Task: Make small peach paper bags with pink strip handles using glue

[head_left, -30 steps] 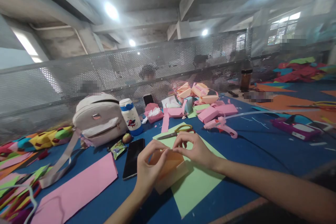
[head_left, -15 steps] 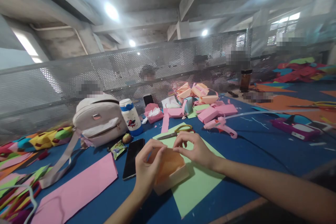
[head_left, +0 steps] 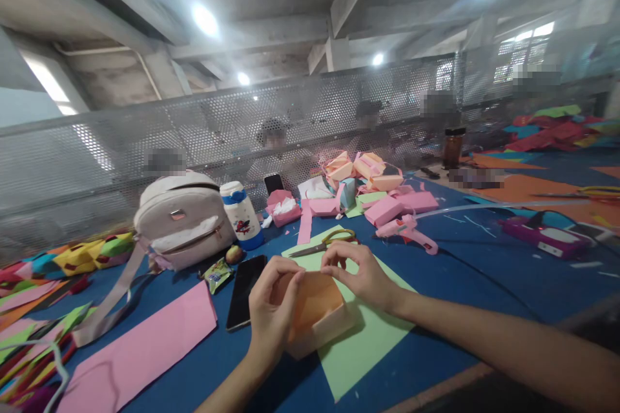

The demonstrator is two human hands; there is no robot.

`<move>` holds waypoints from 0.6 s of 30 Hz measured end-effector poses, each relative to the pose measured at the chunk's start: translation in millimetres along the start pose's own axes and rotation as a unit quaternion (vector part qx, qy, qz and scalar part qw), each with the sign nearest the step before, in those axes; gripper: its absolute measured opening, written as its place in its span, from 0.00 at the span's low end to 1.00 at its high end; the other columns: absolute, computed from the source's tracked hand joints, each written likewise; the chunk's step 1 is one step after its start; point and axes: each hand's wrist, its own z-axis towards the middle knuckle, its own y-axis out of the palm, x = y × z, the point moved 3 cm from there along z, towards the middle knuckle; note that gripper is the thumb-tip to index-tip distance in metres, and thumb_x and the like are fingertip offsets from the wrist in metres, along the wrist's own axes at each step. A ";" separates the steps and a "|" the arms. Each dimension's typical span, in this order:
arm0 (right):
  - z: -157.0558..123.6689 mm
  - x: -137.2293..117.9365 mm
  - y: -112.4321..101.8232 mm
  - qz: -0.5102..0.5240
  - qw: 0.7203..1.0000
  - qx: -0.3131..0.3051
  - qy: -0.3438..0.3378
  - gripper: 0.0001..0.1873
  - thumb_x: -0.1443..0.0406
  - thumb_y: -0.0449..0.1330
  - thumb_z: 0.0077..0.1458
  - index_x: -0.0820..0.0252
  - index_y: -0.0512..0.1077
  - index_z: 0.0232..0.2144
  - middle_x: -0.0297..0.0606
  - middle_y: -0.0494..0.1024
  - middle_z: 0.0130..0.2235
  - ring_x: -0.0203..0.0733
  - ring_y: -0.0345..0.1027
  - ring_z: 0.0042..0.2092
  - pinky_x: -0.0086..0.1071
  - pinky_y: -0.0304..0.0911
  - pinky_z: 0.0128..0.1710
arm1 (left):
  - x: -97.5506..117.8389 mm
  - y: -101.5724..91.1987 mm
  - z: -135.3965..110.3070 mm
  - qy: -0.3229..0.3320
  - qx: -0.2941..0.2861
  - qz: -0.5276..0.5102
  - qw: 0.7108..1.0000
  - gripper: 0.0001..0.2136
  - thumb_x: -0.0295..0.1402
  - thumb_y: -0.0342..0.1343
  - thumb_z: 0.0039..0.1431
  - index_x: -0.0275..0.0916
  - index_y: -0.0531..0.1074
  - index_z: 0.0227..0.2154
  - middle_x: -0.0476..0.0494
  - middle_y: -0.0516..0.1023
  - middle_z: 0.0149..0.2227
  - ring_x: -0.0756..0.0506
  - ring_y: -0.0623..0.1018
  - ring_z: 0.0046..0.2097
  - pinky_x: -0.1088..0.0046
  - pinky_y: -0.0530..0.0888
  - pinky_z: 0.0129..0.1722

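An open-topped orange paper box (head_left: 320, 329) stands between my hands, its near side paler than its inside. With thumb and fingers, my left hand (head_left: 275, 303) pinches the far left part of its rim. My right hand (head_left: 356, 274) pinches the same far rim a little to the right. Under the box's right side lies a light green paper sheet (head_left: 372, 342), which reaches back beneath my right hand. Scissors (head_left: 322, 246) with yellow handles rest on that sheet, just beyond my hands. A black phone (head_left: 246, 290) lies left of my left hand.
Pink paper (head_left: 145, 352) covers the left front. A white backpack (head_left: 184, 222) and a bottle (head_left: 241, 216) stand behind it. At the right, a pink glue gun (head_left: 407, 232) trails a cord. Folded paper pieces (head_left: 363, 171) sit before a perforated metal screen (head_left: 310, 100), with people beyond.
My right hand has shifted very slightly along the rim, and the box's far side looks a little straighter. Both hands still pinch it.
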 end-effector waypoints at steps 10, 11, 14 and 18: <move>-0.5 0.8 -2.7 0.022 1.000 0.018 -0.011 0.13 0.57 0.58 0.64 0.58 0.70 0.30 0.34 0.72 0.30 0.37 0.63 0.32 0.31 0.60 0.33 | -7.1 0.0 -4.4 -0.011 -0.014 -0.012 1.000 0.01 0.29 0.60 0.59 0.40 0.76 0.34 0.46 0.77 0.33 0.47 0.77 0.37 0.77 0.75 0.37; -0.2 0.2 -3.1 0.023 1.000 0.015 -0.014 0.13 0.57 0.57 0.64 0.58 0.70 0.31 0.34 0.71 0.31 0.37 0.62 0.32 0.30 0.60 0.33 | -6.7 0.5 -4.7 -0.016 -0.014 -0.015 1.000 0.02 0.29 0.60 0.59 0.40 0.76 0.34 0.46 0.77 0.33 0.47 0.78 0.37 0.77 0.75 0.37; 0.7 -1.7 -3.8 0.026 1.000 -0.003 -0.017 0.12 0.58 0.57 0.64 0.58 0.70 0.31 0.33 0.70 0.31 0.37 0.62 0.32 0.30 0.60 0.34 | -4.8 1.0 -5.3 -0.021 -0.016 -0.026 0.999 0.02 0.28 0.60 0.59 0.39 0.76 0.35 0.47 0.77 0.33 0.48 0.78 0.37 0.78 0.75 0.37; 1.3 -3.1 -3.8 0.026 0.999 -0.016 -0.023 0.11 0.59 0.57 0.64 0.58 0.70 0.31 0.33 0.70 0.31 0.37 0.62 0.32 0.30 0.59 0.34 | -2.8 0.5 -5.0 -0.023 -0.018 -0.048 0.998 0.01 0.28 0.59 0.60 0.39 0.75 0.33 0.47 0.75 0.33 0.48 0.76 0.37 0.79 0.74 0.37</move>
